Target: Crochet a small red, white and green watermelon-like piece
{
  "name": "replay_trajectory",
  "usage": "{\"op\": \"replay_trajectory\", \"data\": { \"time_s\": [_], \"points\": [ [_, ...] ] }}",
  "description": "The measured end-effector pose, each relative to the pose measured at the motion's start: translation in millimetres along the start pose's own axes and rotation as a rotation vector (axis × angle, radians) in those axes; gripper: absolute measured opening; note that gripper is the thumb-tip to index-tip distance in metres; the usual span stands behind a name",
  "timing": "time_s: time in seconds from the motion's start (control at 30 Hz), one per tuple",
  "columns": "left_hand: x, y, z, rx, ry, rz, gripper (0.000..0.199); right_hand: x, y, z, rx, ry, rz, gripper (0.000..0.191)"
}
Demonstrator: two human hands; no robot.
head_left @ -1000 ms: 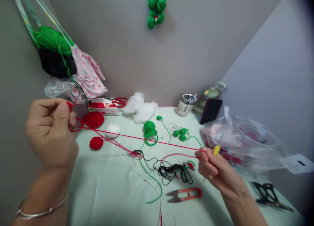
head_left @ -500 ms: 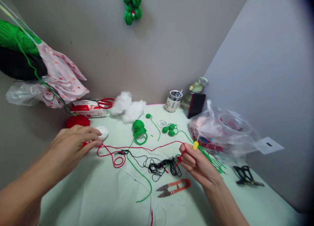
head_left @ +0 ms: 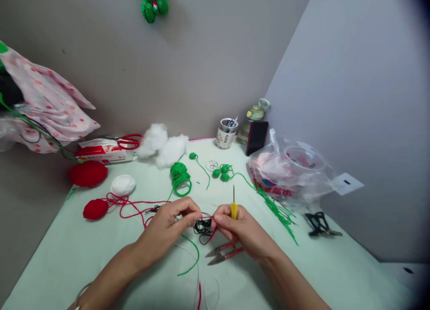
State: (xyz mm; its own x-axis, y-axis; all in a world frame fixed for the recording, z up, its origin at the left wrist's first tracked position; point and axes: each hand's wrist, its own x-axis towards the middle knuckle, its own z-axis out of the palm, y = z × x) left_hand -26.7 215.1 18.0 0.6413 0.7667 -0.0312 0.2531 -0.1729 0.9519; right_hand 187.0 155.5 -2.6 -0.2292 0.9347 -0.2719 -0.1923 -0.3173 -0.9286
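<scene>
Both hands are close together above the middle of the table. My left hand (head_left: 176,220) pinches a strand of red yarn (head_left: 207,217), which stretches across to the other hand. My right hand (head_left: 238,227) is closed around a crochet hook (head_left: 234,210) with a yellow handle, its metal tip pointing up, and also grips the red yarn and a small red piece at the fingertips. Black yarn (head_left: 202,227) lies tangled beneath the hands. Orange thread snips (head_left: 223,252) rest partly under my right hand. Two red yarn balls (head_left: 96,209) and a white one (head_left: 122,185) sit on the left.
Green yarn (head_left: 179,178), white stuffing (head_left: 163,146) and small green balls (head_left: 225,172) lie farther back. A pen can (head_left: 226,134), a phone (head_left: 257,137) and a plastic bag (head_left: 292,175) stand behind on the right. A black claw clip (head_left: 320,225) is at far right.
My left hand has moved right, away from the white yarn ball, and now pinches red yarn beside my right hand. The view has shifted to the right. The hook now points straight up.
</scene>
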Motion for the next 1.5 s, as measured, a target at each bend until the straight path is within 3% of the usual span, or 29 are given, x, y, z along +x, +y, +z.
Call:
{"op": "replay_trajectory", "data": {
  "time_s": [0.23,0.53,0.63,0.73,0.9,1.0,1.1,1.17,1.33,1.5],
  "points": [
    [2.2,-0.3,1.3,0.082,-0.005,0.053,0.023,0.0,-6.4,-13.7,0.139,0.211,-0.121,0.046],
    [2.4,-3.3,1.7,0.138,0.009,0.088,0.023,-3.4,-7.5,-13.8,0.523,0.065,-0.218,0.042],
    [-0.2,-4.1,0.2,0.157,0.053,0.124,0.020,-2.2,-7.6,-14.7,0.413,0.123,-0.182,0.038],
    [-3.3,-3.4,-1.0,0.185,0.126,0.201,0.017,0.1,-5.3,-9.7,0.210,0.140,-0.033,0.037],
    [-4.5,-4.8,3.8,0.196,0.183,0.311,0.016,0.6,5.1,5.7,0.006,0.029,0.055,0.037],
    [-2.6,-11.1,9.1,0.206,0.247,0.341,0.018,-0.6,10.5,9.9,0.006,-0.027,0.079,0.040],
    [-0.8,-15.1,11.6,0.214,0.367,0.280,0.018,-0.7,9.3,9.0,0.121,-0.013,0.096,0.041],
    [-0.6,-13.6,12.1,0.187,0.332,0.206,0.006,-0.1,5.9,7.3,0.194,0.009,0.073,0.041],
    [-2.5,-3.1,18.8,0.029,0.134,0.058,0.013,0.0,1.3,6.3,0.214,0.041,0.016,0.040],
    [-2.2,-1.4,26.6,-0.017,0.110,0.063,0.019,-1.0,3.8,9.4,0.095,0.055,-0.031,0.041]
  ]
}}
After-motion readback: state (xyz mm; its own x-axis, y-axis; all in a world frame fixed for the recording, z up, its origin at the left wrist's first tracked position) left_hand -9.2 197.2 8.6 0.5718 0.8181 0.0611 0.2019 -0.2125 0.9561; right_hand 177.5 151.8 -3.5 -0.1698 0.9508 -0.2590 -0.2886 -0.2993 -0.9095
